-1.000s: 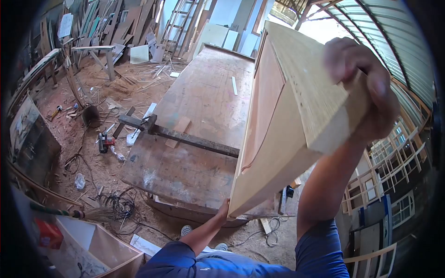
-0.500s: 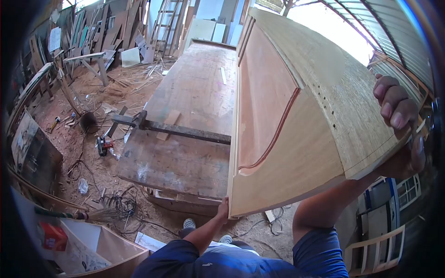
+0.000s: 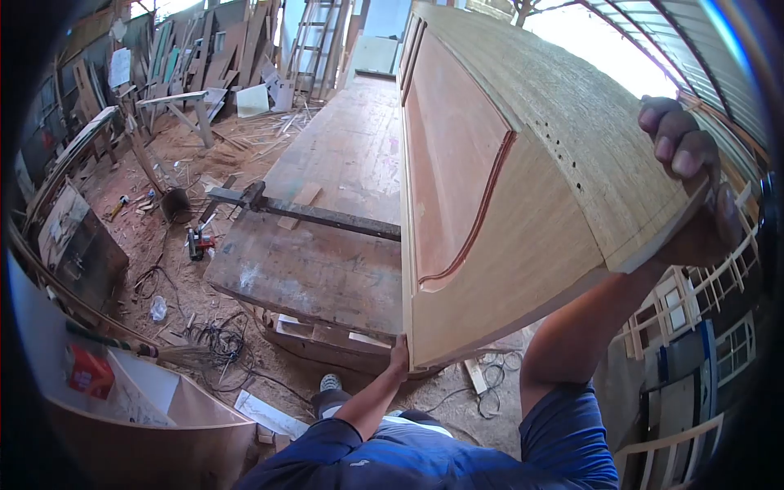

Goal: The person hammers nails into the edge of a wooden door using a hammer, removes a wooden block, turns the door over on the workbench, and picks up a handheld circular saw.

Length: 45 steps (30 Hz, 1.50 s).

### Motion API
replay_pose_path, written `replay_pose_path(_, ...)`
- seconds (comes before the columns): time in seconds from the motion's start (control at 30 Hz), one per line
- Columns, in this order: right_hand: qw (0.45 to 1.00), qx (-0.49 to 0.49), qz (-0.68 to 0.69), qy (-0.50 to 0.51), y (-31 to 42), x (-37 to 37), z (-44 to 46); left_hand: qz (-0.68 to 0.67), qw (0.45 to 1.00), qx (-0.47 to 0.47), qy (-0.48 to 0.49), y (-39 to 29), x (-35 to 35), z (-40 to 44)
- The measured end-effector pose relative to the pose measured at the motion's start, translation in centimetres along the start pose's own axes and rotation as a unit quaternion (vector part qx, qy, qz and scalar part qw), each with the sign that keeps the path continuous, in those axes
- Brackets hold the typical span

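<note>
1. Head view, where it lies: the wooden panel [image 3: 531, 212] is above the right-hand side of the worktop [image 3: 327, 155], directly in front of the person and between the hands. Both are at its near end, so neither has any gap to cross.
2. Head view, hands: the left hand [image 3: 398, 358] grips the low near corner, just beside the worktop's near edge. The right hand [image 3: 682, 143] is closed over the raised near corner, well out to the right of the worktop, fingers curled over the edge and the forearm passing below.
3. Head view, direction: the panel's long axis runs away from the person, roughly along the worktop's length. It is tilted across that axis, left edge low and right edge high, with the reddish inset [image 3: 453, 171] and its curved moulding [image 3: 490, 196] showing. Whether the low edge touches the worktop cannot be told.
4. Head view, surroundings: a clamp bar [image 3: 327, 219] lies across the worktop, over a small board [image 3: 309, 194], its right end hidden behind the panel.
</note>
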State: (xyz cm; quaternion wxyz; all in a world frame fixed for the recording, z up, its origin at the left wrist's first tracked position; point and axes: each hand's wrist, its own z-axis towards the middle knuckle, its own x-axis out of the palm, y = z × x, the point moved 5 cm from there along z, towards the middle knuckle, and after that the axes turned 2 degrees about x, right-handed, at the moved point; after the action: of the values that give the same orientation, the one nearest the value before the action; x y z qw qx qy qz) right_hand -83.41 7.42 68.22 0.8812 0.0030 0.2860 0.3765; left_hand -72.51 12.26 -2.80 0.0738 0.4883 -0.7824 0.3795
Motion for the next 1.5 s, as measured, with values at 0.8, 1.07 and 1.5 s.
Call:
replay_pose_path(0.8, 0.981, -0.128, 0.125, 0.069, -5.3, -0.2, 7.3, -0.068, 0.971, 0.113, 0.199, 6.1, 4.3, 10.8)
replay_pose_path(1.07, 0.991, -0.078, 0.085, -0.07, -6.1, 8.9, 12.1, -0.135, 0.971, -0.052, 0.19, -3.6, -12.3, 0.8)
replay_pose_path(1.5, 0.977, 0.065, 0.118, -0.163, -4.9, 17.2, 14.5, -0.089, 0.99, 0.015, 0.104, -8.6, -22.9, -1.5)
